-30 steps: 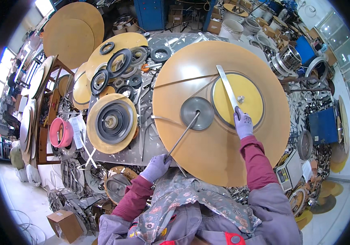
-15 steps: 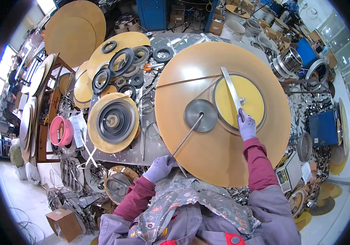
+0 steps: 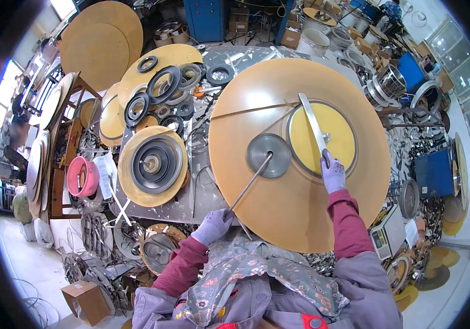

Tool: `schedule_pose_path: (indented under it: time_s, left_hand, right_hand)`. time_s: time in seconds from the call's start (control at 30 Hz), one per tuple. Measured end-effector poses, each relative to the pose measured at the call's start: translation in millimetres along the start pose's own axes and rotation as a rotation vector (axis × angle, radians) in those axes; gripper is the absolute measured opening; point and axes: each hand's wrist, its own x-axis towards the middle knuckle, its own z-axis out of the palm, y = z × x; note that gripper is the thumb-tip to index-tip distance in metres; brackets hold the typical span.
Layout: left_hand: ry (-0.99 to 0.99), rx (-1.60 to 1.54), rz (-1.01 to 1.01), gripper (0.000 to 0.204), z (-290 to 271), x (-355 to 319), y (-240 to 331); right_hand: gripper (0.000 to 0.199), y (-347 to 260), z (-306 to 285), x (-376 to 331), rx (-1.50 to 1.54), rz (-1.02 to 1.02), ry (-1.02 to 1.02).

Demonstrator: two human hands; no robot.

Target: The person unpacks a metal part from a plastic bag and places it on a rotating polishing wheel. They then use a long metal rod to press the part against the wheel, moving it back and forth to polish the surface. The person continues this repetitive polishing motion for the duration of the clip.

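The large tan disc (image 3: 279, 208) lay flat on the metal workbench (image 3: 191, 192) and filled the centre of the view. On its right half sat the yellow disc (image 3: 339, 142), ringed by a dark circular line. Left of it, at the tan disc's centre, sat the smaller grey metal hub (image 3: 268, 155).

A flat metal bar (image 3: 313, 127) lay across the yellow disc, running from its upper edge down toward the person. The right hand (image 3: 332, 174), gloved, was closed around the near end of this bar.

A thin metal rod (image 3: 248, 183) ran from the hub down and leftward past the tan disc's edge. The left hand (image 3: 212, 226), gloved, was closed around the rod's near end, just beside the disc's lower-left rim.
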Motion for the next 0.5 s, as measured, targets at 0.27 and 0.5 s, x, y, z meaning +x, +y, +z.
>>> schedule_pose_path:
  time_s: [0.27,0.5]
  left_hand:
    - [0.057,-0.057,0.018,0.035,7,1,-6]
    - [0.032,-0.021,-0.006,0.032,2,3,-6]
  right_hand:
    - [0.037,23,1,2,0.116,0.006,0.114]
    - [0.034,6,1,-1,0.041,-0.027,0.023]
